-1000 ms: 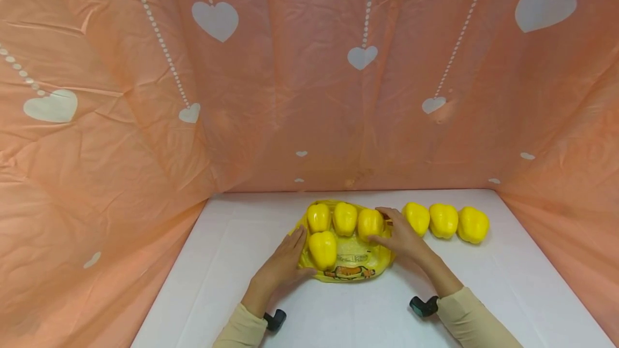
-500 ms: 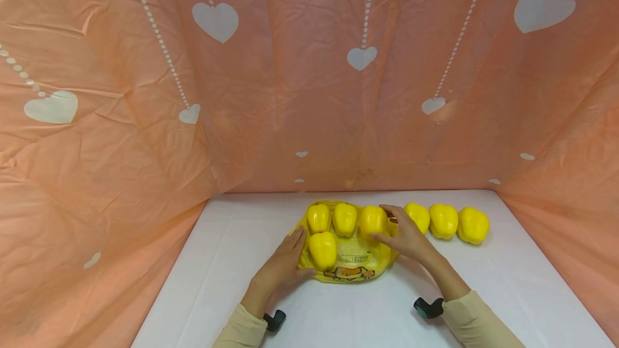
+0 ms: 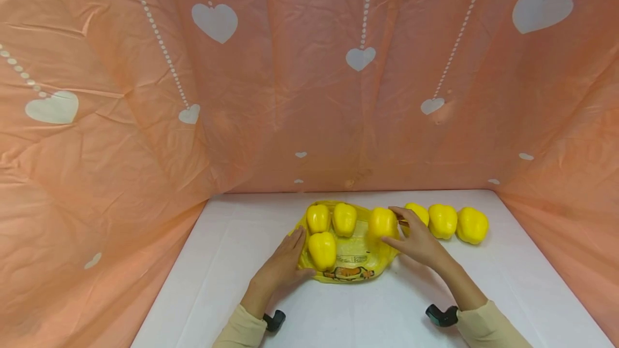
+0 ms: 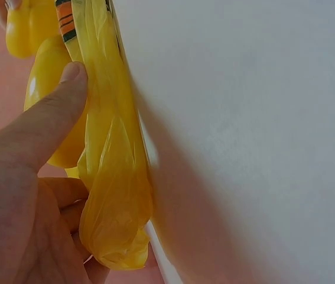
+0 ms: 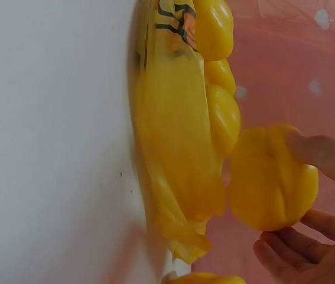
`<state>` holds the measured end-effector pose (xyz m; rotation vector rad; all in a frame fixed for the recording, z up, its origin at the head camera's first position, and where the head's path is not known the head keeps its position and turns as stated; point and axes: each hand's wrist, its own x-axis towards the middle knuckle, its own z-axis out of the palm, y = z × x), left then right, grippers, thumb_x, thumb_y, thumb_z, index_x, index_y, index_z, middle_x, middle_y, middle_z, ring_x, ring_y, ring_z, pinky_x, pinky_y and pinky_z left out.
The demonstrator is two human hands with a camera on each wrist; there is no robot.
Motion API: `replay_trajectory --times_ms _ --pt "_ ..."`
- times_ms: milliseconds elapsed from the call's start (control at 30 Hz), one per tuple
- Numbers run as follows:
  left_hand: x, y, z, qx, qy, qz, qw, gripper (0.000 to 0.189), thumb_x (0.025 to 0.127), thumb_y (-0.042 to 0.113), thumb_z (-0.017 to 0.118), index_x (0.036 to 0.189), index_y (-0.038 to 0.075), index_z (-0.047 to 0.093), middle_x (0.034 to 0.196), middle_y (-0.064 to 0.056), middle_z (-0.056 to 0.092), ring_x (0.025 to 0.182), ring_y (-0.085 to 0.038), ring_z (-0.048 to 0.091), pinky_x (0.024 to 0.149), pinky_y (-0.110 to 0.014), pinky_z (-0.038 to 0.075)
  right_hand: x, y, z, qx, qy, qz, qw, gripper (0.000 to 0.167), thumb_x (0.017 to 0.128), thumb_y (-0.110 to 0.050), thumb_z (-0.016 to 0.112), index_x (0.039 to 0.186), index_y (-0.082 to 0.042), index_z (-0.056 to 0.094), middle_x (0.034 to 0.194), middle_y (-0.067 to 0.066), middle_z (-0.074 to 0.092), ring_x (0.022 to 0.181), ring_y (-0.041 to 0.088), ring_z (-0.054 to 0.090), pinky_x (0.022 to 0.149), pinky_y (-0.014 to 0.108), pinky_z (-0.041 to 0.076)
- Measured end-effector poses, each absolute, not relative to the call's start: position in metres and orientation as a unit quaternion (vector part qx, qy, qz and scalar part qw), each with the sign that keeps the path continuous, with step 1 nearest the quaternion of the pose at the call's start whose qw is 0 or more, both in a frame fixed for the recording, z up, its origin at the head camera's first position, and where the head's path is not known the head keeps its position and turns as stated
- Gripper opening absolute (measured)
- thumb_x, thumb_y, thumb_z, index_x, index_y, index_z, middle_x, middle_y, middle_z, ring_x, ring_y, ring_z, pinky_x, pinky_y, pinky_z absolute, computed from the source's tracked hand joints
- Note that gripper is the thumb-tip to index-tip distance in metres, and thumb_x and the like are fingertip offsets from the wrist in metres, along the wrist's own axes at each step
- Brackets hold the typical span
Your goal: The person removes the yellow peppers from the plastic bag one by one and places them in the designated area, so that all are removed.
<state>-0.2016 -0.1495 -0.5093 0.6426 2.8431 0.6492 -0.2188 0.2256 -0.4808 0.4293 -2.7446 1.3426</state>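
Note:
My right hand [image 3: 419, 238] grips a yellow bell pepper [image 3: 382, 223] over the right end of a flattened yellow plastic bag [image 3: 352, 243]. In the right wrist view this bell pepper [image 5: 267, 183] is raised off the bag, the thumb on one side and fingers on the other. Three more yellow bell peppers rest on the bag: one at the back left [image 3: 318, 218], one beside it [image 3: 344, 220] and one in front [image 3: 322, 251]. Along the bag's left edge rests my left hand [image 3: 280, 262], fingers straight. Its thumb [image 4: 61, 97] lies against the bag's near rim.
Right of the bag, three yellow bell peppers [image 3: 442, 221] stand in a row on the white table [image 3: 232, 230], the nearest partly behind my right hand. A peach curtain [image 3: 314, 111] with white hearts encloses the table's back and sides.
My right hand has taken the bell pepper from the bag's back row, moving it right and up, which opens a gap beside the middle one. My left hand has stayed in place.

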Motion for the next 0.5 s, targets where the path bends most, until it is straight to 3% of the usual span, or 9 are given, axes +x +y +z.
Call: replay_trajectory --times_ms 300,500 --pt "-0.202 -0.150 -0.510 0.216 0.949 0.214 0.078 0.106 0.096 0.043 0.082 0.169 -0.004 0.021 0.178 -0.019 0.016 0.164 -0.037 0.018 0.135 -0.051 0.019 -0.209 0.241 -0.481 0.151 -0.888 0.433 0.036 0.081 0.094 -0.025 0.087 0.157 0.002 0.044 0.155 0.030 0.048 0.135 0.053 0.056 0.111 0.065 0.051" --pt "-0.203 -0.150 -0.510 0.221 0.948 0.216 0.077 0.106 0.096 0.042 0.082 0.168 -0.005 0.021 0.178 -0.020 0.016 0.164 -0.037 0.018 0.135 -0.051 0.018 -0.200 0.253 -0.482 0.167 -0.891 0.418 0.050 0.081 0.093 -0.026 0.087 0.156 0.003 0.046 0.153 0.028 0.053 0.136 0.049 0.056 0.115 0.069 0.046"
